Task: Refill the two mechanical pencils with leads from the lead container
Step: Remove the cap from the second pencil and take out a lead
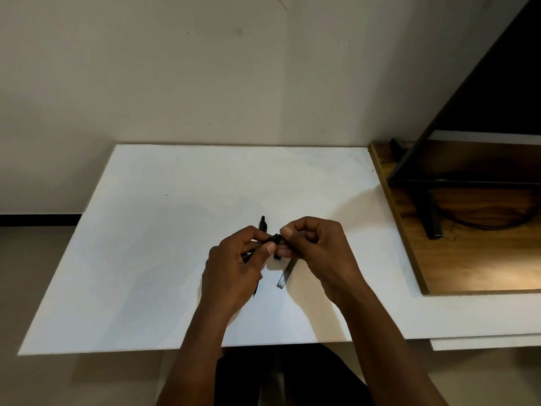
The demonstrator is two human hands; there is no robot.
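View: one head-worn wide-angle camera
Facing: forward and down at the table [146,259], wall [175,68] behind
Nearness: close; left hand [234,268] and right hand [316,247] near centre

The left hand [231,268] covers the middle of the resting pencil [262,222] and most of the held pencil [273,238]. The right hand [317,249] hides the upper end of the lead container [284,275], and the held pencil's end is lost between its fingertips [286,232]. Both forearms [389,347] run off the bottom edge.
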